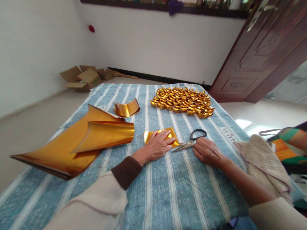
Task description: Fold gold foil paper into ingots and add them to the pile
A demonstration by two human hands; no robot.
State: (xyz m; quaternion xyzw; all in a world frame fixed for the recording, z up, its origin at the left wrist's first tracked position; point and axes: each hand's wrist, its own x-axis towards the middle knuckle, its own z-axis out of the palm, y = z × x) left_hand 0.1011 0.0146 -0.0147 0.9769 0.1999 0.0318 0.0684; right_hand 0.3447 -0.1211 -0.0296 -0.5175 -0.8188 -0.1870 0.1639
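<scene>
My left hand (157,146) lies flat on a small square of gold foil paper (151,134), pressing it onto the blue striped cloth (153,191). My right hand (207,151) rests palm down beside a pair of scissors (190,141), fingertips touching the blades near the pivot; it does not grip them. A large stack of gold sheets (69,143) curls up at the left. A smaller curled gold piece (126,108) lies behind it. Several folded gold paper ingots (183,100) are packed in a cluster at the far side.
A beige towel (262,163) and colourful fabric (291,143) lie at the right edge. Open cardboard boxes (82,78) sit on the floor by the far wall. A dark wooden door (263,54) stands open at the right.
</scene>
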